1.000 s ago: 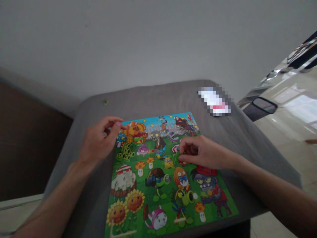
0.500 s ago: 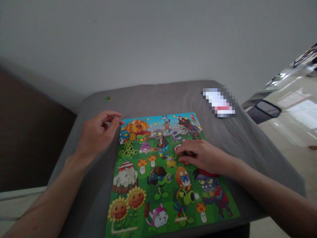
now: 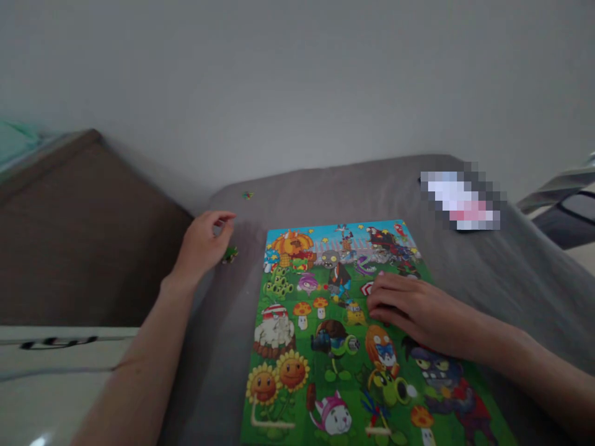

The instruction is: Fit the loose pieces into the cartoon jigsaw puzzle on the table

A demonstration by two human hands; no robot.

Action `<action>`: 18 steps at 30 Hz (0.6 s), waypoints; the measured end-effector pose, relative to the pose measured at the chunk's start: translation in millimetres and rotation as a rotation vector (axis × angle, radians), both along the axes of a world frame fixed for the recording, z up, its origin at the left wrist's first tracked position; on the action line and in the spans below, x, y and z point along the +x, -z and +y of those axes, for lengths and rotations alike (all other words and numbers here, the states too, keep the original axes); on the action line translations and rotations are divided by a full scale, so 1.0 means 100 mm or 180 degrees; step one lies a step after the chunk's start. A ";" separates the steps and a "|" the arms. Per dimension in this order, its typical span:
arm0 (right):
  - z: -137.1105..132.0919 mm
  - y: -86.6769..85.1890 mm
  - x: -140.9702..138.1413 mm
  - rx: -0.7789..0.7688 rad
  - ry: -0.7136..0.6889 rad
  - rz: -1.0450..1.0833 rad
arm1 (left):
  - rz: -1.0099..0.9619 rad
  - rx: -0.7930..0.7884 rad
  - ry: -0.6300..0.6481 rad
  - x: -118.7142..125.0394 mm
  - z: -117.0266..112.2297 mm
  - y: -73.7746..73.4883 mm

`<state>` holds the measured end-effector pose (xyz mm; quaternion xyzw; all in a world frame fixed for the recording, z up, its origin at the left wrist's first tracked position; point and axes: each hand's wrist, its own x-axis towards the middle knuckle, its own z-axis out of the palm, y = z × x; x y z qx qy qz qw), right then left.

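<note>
A jigsaw puzzle (image 3: 320, 365) with cartoon plants and zombies lies flat on the grey cloth. My right hand (image 3: 404, 300) rests on its right half, fingers loosely curled and tips touching the picture; I see nothing held, though the palm side is hidden. Left of the puzzle, my left hand (image 3: 204, 244) hovers over the cloth. Its thumb and index finger curve toward each other with a gap and nothing visible between them. A small green puzzle piece (image 3: 229, 254) lies right beside that hand, partly covered by it. Another small colourful piece (image 3: 248, 195) lies farther back.
Grey cloth (image 3: 320, 192) covers the surface, which meets a plain wall (image 3: 297, 93) at the back. A blurred-out phone-like object (image 3: 460, 201) lies at the back right. A dark brown panel (image 3: 93, 235) stands on the left, with a cable (image 3: 60, 342) below it.
The view has turned left, so everything appears farther right. My left hand has moved left, away from the puzzle's edge, and the green piece beside it now shows. My right hand stays on the puzzle.
</note>
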<state>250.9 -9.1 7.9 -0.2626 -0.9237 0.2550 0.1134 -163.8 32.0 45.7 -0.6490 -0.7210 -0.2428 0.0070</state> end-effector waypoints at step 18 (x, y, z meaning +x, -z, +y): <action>0.02 -0.09 0.01 -0.0229 0.0037 -0.0016 | -0.0330 -0.1581 0.0686 -0.16 -0.15 -0.15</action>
